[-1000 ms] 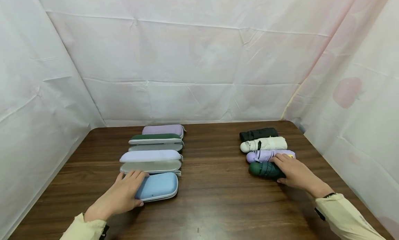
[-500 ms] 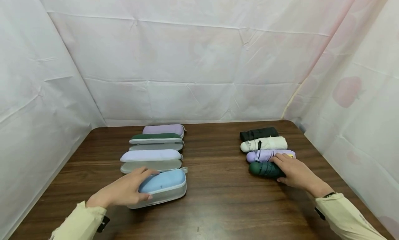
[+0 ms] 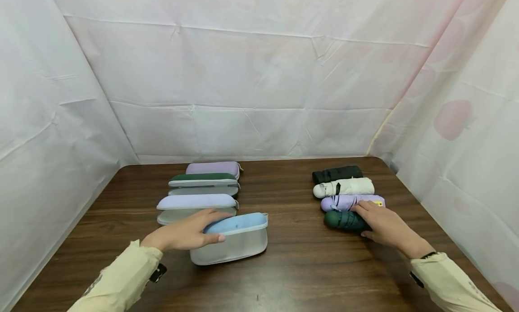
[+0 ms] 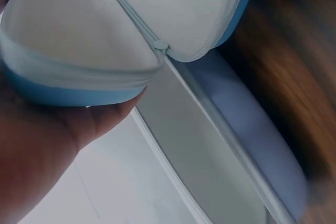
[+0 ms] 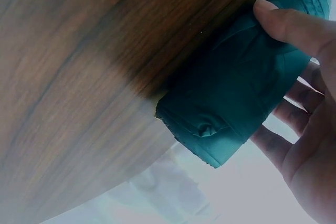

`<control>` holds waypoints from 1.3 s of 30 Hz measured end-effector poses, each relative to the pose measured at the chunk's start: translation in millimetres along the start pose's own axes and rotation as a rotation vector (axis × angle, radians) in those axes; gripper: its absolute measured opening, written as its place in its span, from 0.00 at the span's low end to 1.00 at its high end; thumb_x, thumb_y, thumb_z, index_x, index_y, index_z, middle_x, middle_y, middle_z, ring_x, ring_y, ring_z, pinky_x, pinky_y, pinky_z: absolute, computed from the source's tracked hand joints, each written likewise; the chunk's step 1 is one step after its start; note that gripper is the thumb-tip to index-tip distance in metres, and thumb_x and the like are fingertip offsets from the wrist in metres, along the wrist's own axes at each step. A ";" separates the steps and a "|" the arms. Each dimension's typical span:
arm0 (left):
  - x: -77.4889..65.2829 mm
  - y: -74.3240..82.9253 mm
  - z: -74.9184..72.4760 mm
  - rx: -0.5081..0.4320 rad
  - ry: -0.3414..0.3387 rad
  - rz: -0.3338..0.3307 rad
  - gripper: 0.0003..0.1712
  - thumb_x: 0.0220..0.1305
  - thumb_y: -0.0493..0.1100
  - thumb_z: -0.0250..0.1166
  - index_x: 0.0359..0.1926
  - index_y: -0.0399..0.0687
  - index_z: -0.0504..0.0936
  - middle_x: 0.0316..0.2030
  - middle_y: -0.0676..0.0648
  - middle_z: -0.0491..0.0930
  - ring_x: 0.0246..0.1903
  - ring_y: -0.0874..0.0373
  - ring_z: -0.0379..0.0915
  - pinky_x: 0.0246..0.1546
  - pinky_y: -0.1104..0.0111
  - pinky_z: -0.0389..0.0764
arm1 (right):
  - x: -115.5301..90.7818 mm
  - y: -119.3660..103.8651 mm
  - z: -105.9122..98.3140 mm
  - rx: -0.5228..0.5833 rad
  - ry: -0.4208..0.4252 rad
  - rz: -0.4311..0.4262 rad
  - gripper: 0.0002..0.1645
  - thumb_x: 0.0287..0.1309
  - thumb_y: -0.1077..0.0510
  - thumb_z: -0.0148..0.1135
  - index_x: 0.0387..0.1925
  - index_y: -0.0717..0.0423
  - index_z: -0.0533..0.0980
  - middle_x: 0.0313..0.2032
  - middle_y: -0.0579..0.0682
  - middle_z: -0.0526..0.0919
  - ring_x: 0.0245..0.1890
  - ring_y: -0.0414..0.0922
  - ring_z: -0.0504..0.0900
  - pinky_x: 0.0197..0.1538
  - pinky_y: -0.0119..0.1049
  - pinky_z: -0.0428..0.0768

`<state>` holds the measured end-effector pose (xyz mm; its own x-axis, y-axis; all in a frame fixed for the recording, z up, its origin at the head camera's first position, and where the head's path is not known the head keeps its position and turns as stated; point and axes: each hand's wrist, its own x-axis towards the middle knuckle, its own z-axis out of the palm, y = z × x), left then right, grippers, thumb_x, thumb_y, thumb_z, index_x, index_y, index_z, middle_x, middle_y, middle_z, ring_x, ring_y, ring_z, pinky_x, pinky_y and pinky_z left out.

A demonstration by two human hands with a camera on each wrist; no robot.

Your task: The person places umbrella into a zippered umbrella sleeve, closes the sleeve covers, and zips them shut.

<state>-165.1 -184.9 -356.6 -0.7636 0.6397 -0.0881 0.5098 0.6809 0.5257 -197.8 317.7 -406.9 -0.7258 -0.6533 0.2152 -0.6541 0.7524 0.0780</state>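
My left hand [image 3: 182, 233] grips a blue zip case [image 3: 243, 224] by its left end, thumb on the near side. The case is tilted and unzipped, and its pale grey inside faces me. In the left wrist view, the case [image 4: 79, 95] gapes apart, with a pull strap [image 4: 137, 19] running between its halves. On the right side of the table, my right hand [image 3: 383, 224] holds a dark green folded umbrella [image 3: 344, 220] around its right end. From the right wrist, the umbrella [image 5: 226, 87] lies between thumb and fingers, its strap rolled round it.
Behind the blue case lie a pale lavender case [image 3: 196, 201], gaping, a dark green case [image 3: 202, 180], gaping, and a purple case [image 3: 212, 169]. Lilac [image 3: 344, 202], white [image 3: 348, 187] and black [image 3: 336, 174] folded umbrellas lie behind the green one. White curtains [image 3: 259, 78] surround the wooden table [image 3: 284, 276].
My left hand has moved right with the blue case, lifting and tilting it so that its grey inside shows. The right hand and umbrella have stayed in place.
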 end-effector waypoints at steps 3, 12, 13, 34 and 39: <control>13.0 4.2 -1.3 -0.012 -0.009 0.028 0.36 0.67 0.61 0.55 0.69 0.48 0.65 0.57 0.46 0.69 0.51 0.52 0.67 0.50 0.52 0.69 | -0.4 -0.6 -0.4 -0.002 0.005 0.002 0.40 0.29 0.59 0.82 0.49 0.63 0.74 0.44 0.53 0.76 0.45 0.52 0.77 0.44 0.49 0.77; 59.1 14.3 -1.3 -0.110 -0.063 0.026 0.31 0.68 0.58 0.56 0.68 0.53 0.66 0.59 0.51 0.68 0.53 0.57 0.67 0.52 0.56 0.68 | -3.4 0.8 0.4 -0.014 0.017 0.001 0.40 0.28 0.59 0.82 0.49 0.64 0.75 0.44 0.54 0.76 0.45 0.52 0.77 0.43 0.48 0.77; 63.8 15.4 -0.6 -0.112 -0.074 0.025 0.31 0.68 0.58 0.56 0.68 0.54 0.66 0.59 0.51 0.68 0.53 0.58 0.67 0.52 0.57 0.68 | -3.6 0.8 1.1 -0.012 0.017 0.001 0.40 0.28 0.59 0.82 0.49 0.64 0.75 0.44 0.54 0.76 0.45 0.52 0.77 0.43 0.48 0.77; 123.8 22.4 12.4 -0.169 -0.090 -0.007 0.29 0.68 0.58 0.55 0.65 0.50 0.69 0.60 0.46 0.70 0.60 0.52 0.65 0.58 0.55 0.65 | -5.9 8.6 9.4 -0.012 0.083 -0.085 0.39 0.30 0.61 0.81 0.50 0.65 0.77 0.42 0.56 0.76 0.43 0.53 0.76 0.44 0.51 0.75; 129.4 14.2 16.1 -0.195 -0.067 -0.025 0.30 0.68 0.58 0.56 0.65 0.48 0.70 0.62 0.45 0.69 0.63 0.50 0.62 0.60 0.53 0.63 | -5.6 11.7 8.6 -0.010 0.103 -0.122 0.39 0.28 0.60 0.81 0.49 0.65 0.77 0.41 0.55 0.76 0.42 0.53 0.75 0.42 0.52 0.75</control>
<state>-250.3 -86.6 -374.2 -0.7436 0.6502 -0.1559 0.3994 0.6190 0.6763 -203.2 329.4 -415.6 -0.6150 -0.7284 0.3019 -0.7338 0.6689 0.1189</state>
